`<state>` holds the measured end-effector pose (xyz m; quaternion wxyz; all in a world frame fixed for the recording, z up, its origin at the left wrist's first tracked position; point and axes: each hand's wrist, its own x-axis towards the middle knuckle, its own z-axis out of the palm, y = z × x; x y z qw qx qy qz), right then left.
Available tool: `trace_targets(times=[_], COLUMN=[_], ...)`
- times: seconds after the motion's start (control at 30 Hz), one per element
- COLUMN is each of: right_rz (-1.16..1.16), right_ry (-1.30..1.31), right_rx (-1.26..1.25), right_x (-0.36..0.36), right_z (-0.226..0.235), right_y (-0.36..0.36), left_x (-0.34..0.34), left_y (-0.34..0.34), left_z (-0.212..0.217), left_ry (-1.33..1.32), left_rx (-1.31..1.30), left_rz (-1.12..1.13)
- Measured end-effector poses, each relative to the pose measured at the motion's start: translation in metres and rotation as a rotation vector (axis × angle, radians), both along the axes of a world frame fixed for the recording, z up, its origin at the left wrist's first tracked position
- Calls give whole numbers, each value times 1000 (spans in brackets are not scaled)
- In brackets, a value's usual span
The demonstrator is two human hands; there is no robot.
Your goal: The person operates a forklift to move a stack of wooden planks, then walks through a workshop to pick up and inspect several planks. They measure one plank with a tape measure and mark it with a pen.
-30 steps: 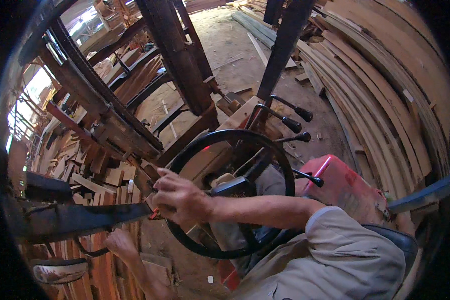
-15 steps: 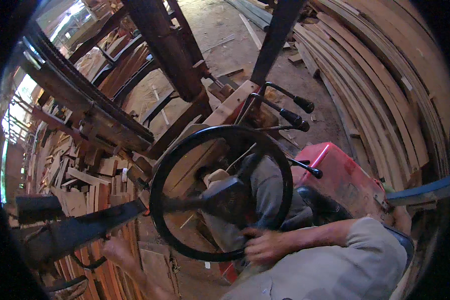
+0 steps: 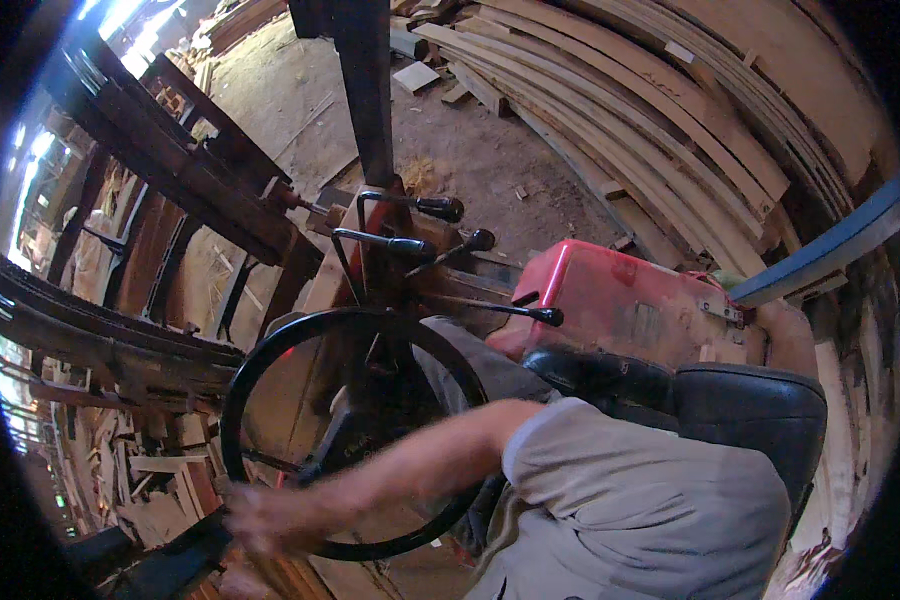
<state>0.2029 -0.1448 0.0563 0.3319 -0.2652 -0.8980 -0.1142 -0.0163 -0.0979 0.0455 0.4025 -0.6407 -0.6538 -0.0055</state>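
Note:
A black steering wheel (image 3: 370, 549) stands in front of me, with its dark hub (image 3: 355, 430) partly behind my right forearm. My right arm reaches across the wheel to the left. At the lower left of the rim is my right hand (image 3: 262, 515), smeared by motion but closed round the rim. Only a bit of my left hand (image 3: 242, 582) shows below it, beside a dark metal bar (image 3: 175, 560); its fingers are hidden. Beyond the wheel rise several bent levers with black knobs (image 3: 440, 208), which neither hand touches.
A red machine cover (image 3: 610, 300) and a black seat back (image 3: 750, 415) are at my right. Long stacked boards (image 3: 630, 130) line the far right. Dark mast rails (image 3: 160, 170) and a post (image 3: 365, 90) stand ahead and left, with scrap wood (image 3: 160, 480) beyond.
The view has swung to the right. My right hand has gone from the wheel's lower right rim to its lower left, and my left hand has sunk toward the lower picture edge.

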Motion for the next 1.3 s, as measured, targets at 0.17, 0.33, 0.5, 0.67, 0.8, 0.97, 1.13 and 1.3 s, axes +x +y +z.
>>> trace_targets(times=[0.17,0.33,0.5,0.67,0.8,0.97,1.13,1.3], right_rz=[416,-202,-512,-458,-285,-23,173,162], right_ry=[31,49,303,473,355,467,471,440], right_rx=[-154,-119,191,302,336,194,137,-21], right_x=[33,190,225,183,86,-8,-27,-34], right_z=[-91,-50,-3,61,90,73,72,75], right_y=[-128,-175,-113,3,65,67,53,66], left_x=[-22,-26,-25,-28,-36,-37,-43,-45], left_y=[-3,0,8,16,23,38,56,90], left_z=[15,19,21,28,36,49,61,71], left_ry=[14,14,18,20,28,40,47,61], left_rx=[15,-3,-15,-29,-33,-39,-58,-101], left_rz=[53,63,56,65,85,85,103,92])
